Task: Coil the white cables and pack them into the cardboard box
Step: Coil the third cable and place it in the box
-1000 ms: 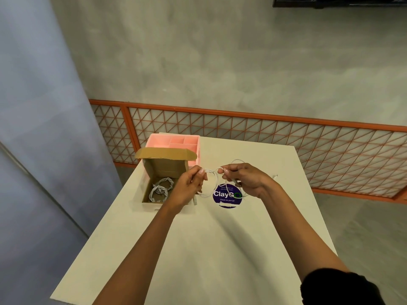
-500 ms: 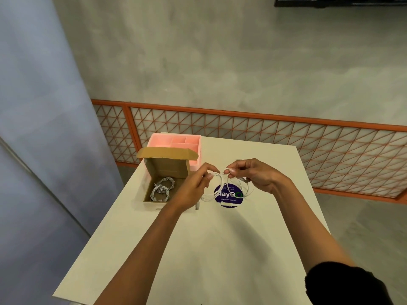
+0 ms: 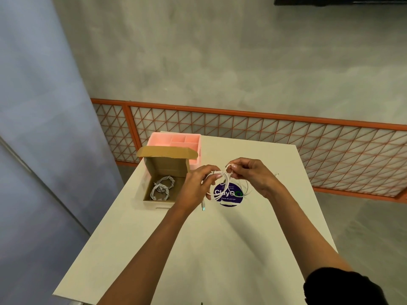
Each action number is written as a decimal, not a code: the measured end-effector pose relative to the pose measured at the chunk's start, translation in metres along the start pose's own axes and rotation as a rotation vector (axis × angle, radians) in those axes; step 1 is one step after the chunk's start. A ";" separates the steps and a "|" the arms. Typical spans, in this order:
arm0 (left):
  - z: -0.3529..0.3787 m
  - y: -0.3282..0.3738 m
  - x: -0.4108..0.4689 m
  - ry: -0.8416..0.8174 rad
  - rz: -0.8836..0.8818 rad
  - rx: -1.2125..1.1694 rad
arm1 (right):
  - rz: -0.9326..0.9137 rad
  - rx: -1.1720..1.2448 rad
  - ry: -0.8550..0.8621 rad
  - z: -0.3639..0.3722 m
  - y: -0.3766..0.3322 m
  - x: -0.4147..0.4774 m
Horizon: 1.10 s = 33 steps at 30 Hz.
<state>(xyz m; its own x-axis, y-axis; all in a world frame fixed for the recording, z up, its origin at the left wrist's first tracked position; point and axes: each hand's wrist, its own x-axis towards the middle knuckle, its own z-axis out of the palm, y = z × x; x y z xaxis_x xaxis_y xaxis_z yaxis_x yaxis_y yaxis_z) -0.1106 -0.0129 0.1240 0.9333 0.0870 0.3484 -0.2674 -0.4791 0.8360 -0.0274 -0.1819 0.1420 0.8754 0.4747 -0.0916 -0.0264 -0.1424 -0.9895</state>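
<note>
Head view: left hand (image 3: pixel 196 186) and right hand (image 3: pixel 253 177) pinch the half-coiled white cable (image 3: pixel 227 180); next, probably finish wrapping before the cardboard box (image 3: pixel 166 167).

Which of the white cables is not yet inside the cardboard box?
The white cable looped between the left hand and right hand. The coiled cables already lie inside the cardboard box.
</note>
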 end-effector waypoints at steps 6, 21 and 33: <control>0.000 -0.004 -0.001 0.054 0.013 0.032 | 0.121 0.230 0.130 0.026 0.012 -0.002; 0.001 -0.010 0.001 0.056 0.055 0.152 | 0.220 0.207 0.031 0.037 0.012 -0.009; -0.002 -0.013 0.004 0.048 -0.269 -0.341 | 0.119 0.124 -0.011 0.031 0.002 -0.014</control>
<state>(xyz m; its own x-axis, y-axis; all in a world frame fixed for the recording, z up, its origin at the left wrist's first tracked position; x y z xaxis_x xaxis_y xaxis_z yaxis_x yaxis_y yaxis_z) -0.1040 -0.0046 0.1152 0.9706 0.2132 0.1116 -0.0877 -0.1182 0.9891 -0.0544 -0.1617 0.1375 0.8574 0.4702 -0.2091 -0.1890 -0.0902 -0.9778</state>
